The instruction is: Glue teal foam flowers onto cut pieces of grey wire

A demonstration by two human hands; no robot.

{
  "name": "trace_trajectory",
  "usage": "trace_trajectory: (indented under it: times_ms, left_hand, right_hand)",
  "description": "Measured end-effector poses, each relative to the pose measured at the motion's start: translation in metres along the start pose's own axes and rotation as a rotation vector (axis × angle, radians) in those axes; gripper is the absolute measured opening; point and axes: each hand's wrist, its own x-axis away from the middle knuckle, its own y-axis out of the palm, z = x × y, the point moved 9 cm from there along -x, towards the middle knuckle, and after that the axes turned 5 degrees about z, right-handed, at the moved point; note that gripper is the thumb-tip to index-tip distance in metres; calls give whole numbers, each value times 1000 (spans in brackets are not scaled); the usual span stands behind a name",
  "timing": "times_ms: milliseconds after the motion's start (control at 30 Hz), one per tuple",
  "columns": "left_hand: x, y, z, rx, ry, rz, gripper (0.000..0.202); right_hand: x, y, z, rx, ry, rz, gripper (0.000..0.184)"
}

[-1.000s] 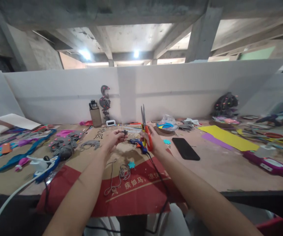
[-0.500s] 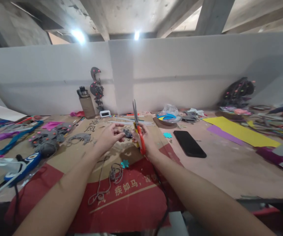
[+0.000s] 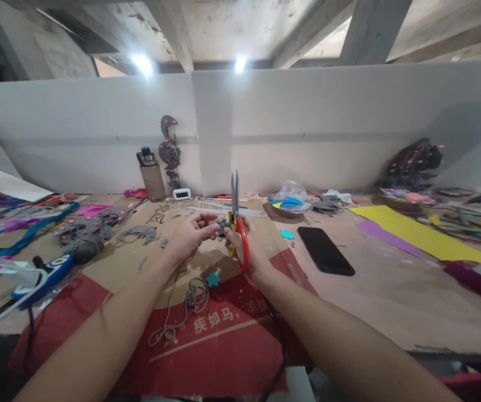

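Observation:
My left hand (image 3: pixel 194 234) is closed, thumb and fingertips pinching the edge of a small fuzzy grey bundle of yarn (image 3: pixel 222 226). The fingertips of my right hand (image 3: pixel 252 245) touch the other side of this bundle. Also in my right hand is a pair of scissors (image 3: pixel 235 195) with red and yellow handles, its blades pointing up and slightly apart. Beneath the hands, a loose grey cord (image 3: pixel 196 296) lies coiled on the cardboard (image 3: pixel 224 357), beside a turquoise flower cutout (image 3: pixel 212 280).
A black phone (image 3: pixel 325 250) and a second turquoise cutout (image 3: pixel 287 234) lie to the right. Yellow paper (image 3: pixel 420 231) is farther right. At the back stand a bottle (image 3: pixel 152 178) and a bowl (image 3: pixel 288 205). A blue power strip (image 3: pixel 43 282) and grey felt pieces (image 3: pixel 85 226) lie left.
The grey bundle has moved slightly right and its shape looks more compact. The scissors stand more upright, with more of the yellow handle showing. The whole view has shifted a little.

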Motion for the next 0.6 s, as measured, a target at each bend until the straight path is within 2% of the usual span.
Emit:
trace_trajectory:
  times_ms: [133,300,433,533,600]
  left_hand:
    - [4,7,-6,38,-27,4,33]
    - [5,9,-14,-22,-49,-28,25]
    - [1,-6,-14,-1,-68,92,28]
    - [-4,-18,-12,34,-66,168,32]
    - [-7,-25,-11,44,-55,193,30]
  right_hand:
    - [4,-1,-3,-27,-15,9,46]
    - [5,1,-3,-23,-23,4,44]
    - [-2,2,-3,-1,-14,-25,47]
    - [-19,-12,-11,123,-44,-8,51]
    - [-33,-33,-22,281,-86,58,50]
